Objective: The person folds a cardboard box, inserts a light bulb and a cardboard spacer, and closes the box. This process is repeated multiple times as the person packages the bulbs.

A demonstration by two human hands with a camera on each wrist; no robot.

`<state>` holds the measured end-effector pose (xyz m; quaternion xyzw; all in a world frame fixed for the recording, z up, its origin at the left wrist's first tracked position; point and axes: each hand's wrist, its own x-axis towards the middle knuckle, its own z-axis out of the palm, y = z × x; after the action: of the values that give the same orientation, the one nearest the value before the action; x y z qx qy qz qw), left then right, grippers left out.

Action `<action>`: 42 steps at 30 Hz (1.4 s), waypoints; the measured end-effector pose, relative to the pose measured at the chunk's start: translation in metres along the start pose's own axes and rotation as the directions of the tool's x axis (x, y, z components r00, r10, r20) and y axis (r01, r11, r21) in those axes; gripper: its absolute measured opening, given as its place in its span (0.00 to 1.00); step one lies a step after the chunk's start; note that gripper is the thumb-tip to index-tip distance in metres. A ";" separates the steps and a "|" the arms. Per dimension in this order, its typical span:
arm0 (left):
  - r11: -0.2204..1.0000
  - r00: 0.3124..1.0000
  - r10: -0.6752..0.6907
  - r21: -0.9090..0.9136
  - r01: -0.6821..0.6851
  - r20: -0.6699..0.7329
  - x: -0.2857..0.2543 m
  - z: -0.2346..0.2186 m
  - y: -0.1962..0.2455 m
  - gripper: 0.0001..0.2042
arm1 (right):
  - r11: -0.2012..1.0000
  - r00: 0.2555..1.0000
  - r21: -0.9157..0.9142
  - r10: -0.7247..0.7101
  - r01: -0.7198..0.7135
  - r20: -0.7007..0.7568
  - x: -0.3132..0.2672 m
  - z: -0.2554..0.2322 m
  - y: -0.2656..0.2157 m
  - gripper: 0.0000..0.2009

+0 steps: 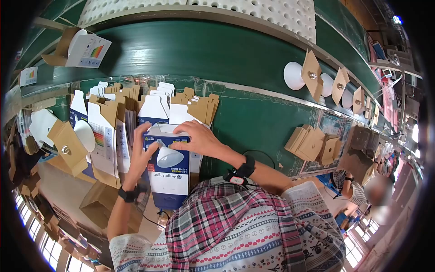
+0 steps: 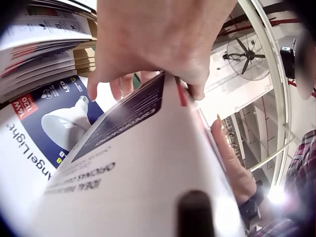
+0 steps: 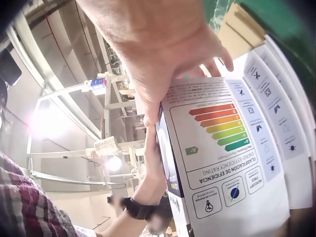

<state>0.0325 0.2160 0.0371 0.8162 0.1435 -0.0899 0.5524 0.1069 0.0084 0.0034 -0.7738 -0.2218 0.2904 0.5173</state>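
Note:
A blue and white bulb box (image 1: 168,181) stands upright between the two hands in the head view, its printed bulb picture facing the person. The left hand (image 1: 142,152) grips its left top edge, thumb on the front face. On the right top edge the right hand (image 1: 197,138) holds on, thumb at the front and fingers over the top. In the left wrist view the left hand (image 2: 153,39) pinches the box's upper edge. The right wrist view has the right hand (image 3: 163,59) over the side panel (image 3: 217,148) with the energy rating chart.
Rows of folded cartons (image 1: 154,102) stand behind the box. At the left a bulb (image 1: 84,135) sits in a brown cardboard insert (image 1: 68,147). More bulbs with inserts (image 1: 311,75) line the green conveyor (image 1: 204,50). Stacked brown inserts (image 1: 306,143) lie at the right. Another person (image 1: 360,190) is farther right.

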 end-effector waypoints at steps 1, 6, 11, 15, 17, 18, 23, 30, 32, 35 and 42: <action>0.995 0.996 -0.090 -0.043 0.090 0.002 -0.015 -0.001 -0.002 0.26 | 0.999 0.999 0.021 0.042 -0.042 0.008 -0.001 -0.003 -0.003 0.23; 0.869 0.862 -0.482 0.214 0.447 0.155 -0.097 -0.022 0.002 0.26 | 0.999 0.996 -0.007 0.051 -0.052 -0.068 -0.006 0.002 -0.002 0.23; 0.767 0.760 -0.571 -0.127 0.628 0.311 -0.134 -0.034 0.024 0.15 | 0.998 0.992 0.026 0.064 -0.062 -0.108 0.006 0.002 -0.003 0.28; 0.740 0.794 -0.591 -0.297 0.603 0.141 -0.096 -0.072 0.090 0.09 | 0.960 0.993 0.257 0.117 -0.112 -0.006 0.043 -0.011 0.011 0.32; 0.636 0.831 -0.492 -0.545 0.546 0.259 -0.067 -0.091 0.095 0.11 | 0.848 0.873 0.239 0.416 -0.473 0.254 0.051 -0.028 0.003 0.33; 0.608 0.823 -0.457 -0.558 0.565 0.336 -0.047 -0.094 0.102 0.13 | 0.844 0.890 0.285 0.414 -0.454 0.190 0.054 -0.020 0.015 0.31; 0.556 0.751 -0.462 -0.505 0.660 0.472 0.017 -0.063 0.083 0.24 | 0.987 0.868 0.008 -0.139 0.162 -0.477 0.019 -0.049 0.005 0.19; 0.565 0.856 -0.297 -0.646 0.514 0.422 -0.002 -0.053 0.069 0.20 | 0.364 0.620 -0.538 -0.652 0.760 0.436 -0.082 -0.069 -0.109 0.34; 0.578 0.889 -0.262 -0.676 0.456 0.376 -0.004 -0.046 0.067 0.19 | 0.258 0.637 -0.633 -0.595 0.730 0.491 -0.070 -0.038 -0.104 0.28; 0.598 0.940 -0.234 -0.726 0.341 0.249 -0.009 -0.052 0.063 0.18 | 0.195 0.707 -0.707 -0.427 0.680 0.564 -0.055 -0.013 -0.079 0.23; 0.703 0.951 -0.288 -0.699 0.130 -0.114 -0.042 -0.054 -0.026 0.14 | 0.480 0.706 -0.529 -0.574 0.700 0.414 -0.035 -0.062 -0.088 0.16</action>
<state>-0.0168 0.2697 0.0470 0.5382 0.3173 -0.0046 0.7808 0.1200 -0.0232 0.1115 -0.7334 -0.6258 0.0484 0.2612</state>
